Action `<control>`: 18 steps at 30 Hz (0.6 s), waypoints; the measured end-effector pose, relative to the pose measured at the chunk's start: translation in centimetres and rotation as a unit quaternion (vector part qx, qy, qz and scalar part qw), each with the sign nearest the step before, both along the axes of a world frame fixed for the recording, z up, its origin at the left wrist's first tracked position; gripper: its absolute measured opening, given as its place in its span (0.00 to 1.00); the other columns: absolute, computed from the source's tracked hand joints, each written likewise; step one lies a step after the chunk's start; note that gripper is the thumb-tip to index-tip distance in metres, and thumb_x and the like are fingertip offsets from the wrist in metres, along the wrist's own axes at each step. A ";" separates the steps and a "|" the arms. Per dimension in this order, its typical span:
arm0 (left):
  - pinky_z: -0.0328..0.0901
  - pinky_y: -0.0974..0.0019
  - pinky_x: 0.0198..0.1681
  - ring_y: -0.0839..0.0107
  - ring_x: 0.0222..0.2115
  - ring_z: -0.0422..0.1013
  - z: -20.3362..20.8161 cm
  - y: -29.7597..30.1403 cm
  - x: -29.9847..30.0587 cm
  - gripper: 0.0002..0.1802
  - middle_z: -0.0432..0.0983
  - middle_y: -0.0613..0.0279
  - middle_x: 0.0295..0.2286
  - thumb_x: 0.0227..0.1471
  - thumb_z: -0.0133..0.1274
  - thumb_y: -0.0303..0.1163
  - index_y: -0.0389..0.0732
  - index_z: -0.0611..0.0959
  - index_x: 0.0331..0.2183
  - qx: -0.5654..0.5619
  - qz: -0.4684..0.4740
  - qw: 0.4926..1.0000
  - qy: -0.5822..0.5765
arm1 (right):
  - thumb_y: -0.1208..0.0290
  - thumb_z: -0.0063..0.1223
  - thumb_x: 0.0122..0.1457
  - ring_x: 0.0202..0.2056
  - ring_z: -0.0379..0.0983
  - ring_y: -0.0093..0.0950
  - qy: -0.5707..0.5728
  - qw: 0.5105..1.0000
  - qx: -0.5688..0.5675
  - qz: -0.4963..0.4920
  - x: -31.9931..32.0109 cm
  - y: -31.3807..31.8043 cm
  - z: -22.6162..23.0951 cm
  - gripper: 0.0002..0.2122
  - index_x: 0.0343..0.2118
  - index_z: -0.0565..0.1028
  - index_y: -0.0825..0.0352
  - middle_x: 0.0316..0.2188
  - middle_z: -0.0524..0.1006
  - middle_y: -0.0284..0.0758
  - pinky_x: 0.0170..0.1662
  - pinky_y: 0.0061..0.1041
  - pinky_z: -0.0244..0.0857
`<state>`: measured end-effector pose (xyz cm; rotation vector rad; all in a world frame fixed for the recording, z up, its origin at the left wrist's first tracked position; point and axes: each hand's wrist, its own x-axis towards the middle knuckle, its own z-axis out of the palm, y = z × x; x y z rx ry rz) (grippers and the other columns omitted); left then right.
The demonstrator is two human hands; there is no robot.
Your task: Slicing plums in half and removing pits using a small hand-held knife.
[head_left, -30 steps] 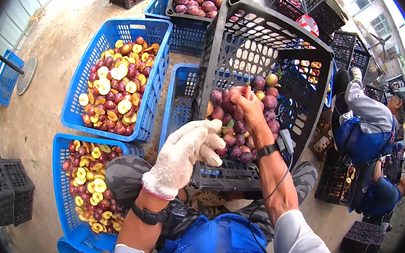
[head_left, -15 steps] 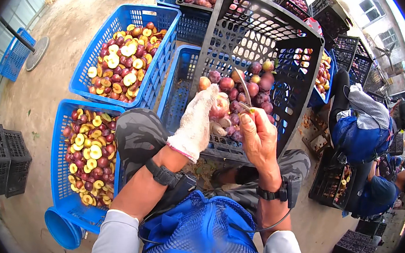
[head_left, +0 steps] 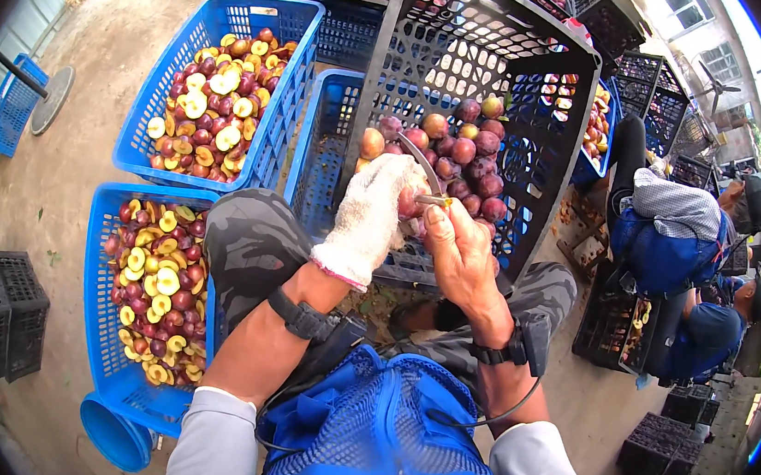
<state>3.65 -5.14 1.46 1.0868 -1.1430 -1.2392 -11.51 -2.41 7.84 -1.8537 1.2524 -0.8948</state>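
My left hand (head_left: 367, 208), in a whitish knit glove, is closed round a reddish plum (head_left: 409, 202). My bare right hand (head_left: 464, 257) grips the short handle of a curved knife (head_left: 422, 161), its blade pointing up and left close against the plum. Whether the blade has cut into the fruit, I cannot tell. Both hands are over the near part of a tilted black plastic crate (head_left: 530, 225). Whole plums (head_left: 474, 145) lie heaped inside it, just beyond my hands.
Left of my knees, two blue baskets hold cut plums, one farther (head_left: 137, 124) and one nearer (head_left: 97, 301). Another blue basket (head_left: 318, 129) is partly under the black crate. Black crates (head_left: 6, 309) stand at far left. Two people (head_left: 678, 232) sit at right among more crates.
The knife blade has swung leftward and lower, and now lies close over the held plum. My right hand has moved slightly left toward the gloved hand. The whole view has shifted a little.
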 end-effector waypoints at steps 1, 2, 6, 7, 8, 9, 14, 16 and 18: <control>0.64 0.73 0.23 0.77 0.27 0.72 0.0 -0.1 0.1 0.21 0.78 0.66 0.30 0.64 0.43 0.44 0.39 0.81 0.42 -0.011 -0.004 1.000 -0.013 | 0.70 0.47 0.69 0.24 0.73 0.48 0.024 0.999 -0.038 -0.004 0.0 0.0 -0.5 0.07 0.37 0.73 0.69 0.23 0.76 0.44 0.26 0.38 0.63; 0.64 0.73 0.23 0.77 0.27 0.72 0.1 -0.1 0.1 0.21 0.78 0.66 0.30 0.64 0.43 0.44 0.39 0.81 0.42 -0.011 -0.005 1.000 -0.010 | 0.70 0.47 0.69 0.24 0.74 0.48 0.048 0.996 -0.075 -0.007 0.0 0.0 -0.7 0.07 0.38 0.73 0.68 0.24 0.76 0.44 0.26 0.38 0.64; 0.70 0.68 0.35 0.74 0.31 0.75 0.0 -0.2 -0.6 0.17 0.80 0.61 0.34 0.65 0.42 0.38 0.36 0.81 0.40 0.001 0.005 0.994 0.112 | 0.70 0.48 0.69 0.25 0.75 0.49 0.076 0.991 -0.097 -0.045 1.2 1.0 -0.9 0.07 0.38 0.74 0.68 0.23 0.76 0.45 0.26 0.41 0.65; 0.71 0.66 0.39 0.72 0.33 0.75 -0.1 -0.1 -0.6 0.17 0.80 0.59 0.35 0.65 0.43 0.37 0.35 0.81 0.40 0.013 0.013 0.987 0.162 | 0.70 0.48 0.68 0.25 0.75 0.50 0.092 0.987 -0.115 -0.058 1.8 1.3 -1.6 0.07 0.39 0.74 0.68 0.24 0.76 0.46 0.26 0.42 0.65; 0.71 0.66 0.39 0.72 0.33 0.75 -0.1 -0.1 -0.5 0.17 0.80 0.59 0.35 0.65 0.43 0.37 0.35 0.81 0.40 0.015 0.011 0.987 0.161 | 0.70 0.49 0.68 0.25 0.75 0.51 0.107 0.983 -0.133 -0.072 2.2 1.5 -2.2 0.07 0.40 0.75 0.68 0.24 0.77 0.46 0.26 0.43 0.66; 0.71 0.65 0.42 0.72 0.35 0.76 -0.1 -0.3 -0.4 0.16 0.80 0.58 0.36 0.65 0.43 0.36 0.35 0.81 0.40 0.010 0.015 0.988 0.153 | 0.70 0.49 0.67 0.26 0.75 0.51 0.103 0.986 -0.103 -0.077 2.2 1.4 -2.5 0.07 0.41 0.75 0.68 0.25 0.77 0.47 0.26 0.43 0.66; 0.71 0.65 0.40 0.68 0.34 0.76 3.0 -0.1 -1.0 0.21 0.80 0.58 0.35 0.65 0.45 0.44 0.36 0.81 0.43 0.190 -0.065 0.901 0.383 | 0.59 0.44 0.72 0.23 0.67 0.19 -0.116 0.975 0.180 -0.054 0.1 1.2 -0.7 0.16 0.38 0.76 0.68 0.21 0.72 0.28 0.26 0.23 0.60; 0.71 0.65 0.39 0.66 0.33 0.76 3.5 -0.1 -0.8 0.22 0.80 0.58 0.33 0.64 0.47 0.46 0.36 0.81 0.43 0.206 -0.137 0.896 0.369 | 0.55 0.43 0.72 0.23 0.61 0.15 -0.129 0.957 0.261 0.004 -2.0 1.0 1.5 0.18 0.37 0.76 0.67 0.22 0.69 0.24 0.26 0.19 0.56; 0.71 0.63 0.40 0.65 0.33 0.77 3.6 -0.2 -2.2 0.22 0.80 0.57 0.32 0.63 0.49 0.45 0.35 0.81 0.42 0.222 -0.102 0.870 0.428 | 0.56 0.48 0.69 0.20 0.69 0.19 -0.099 0.983 -0.138 -0.071 0.8 0.5 -0.4 0.16 0.30 0.74 0.64 0.21 0.74 0.31 0.26 0.26 0.65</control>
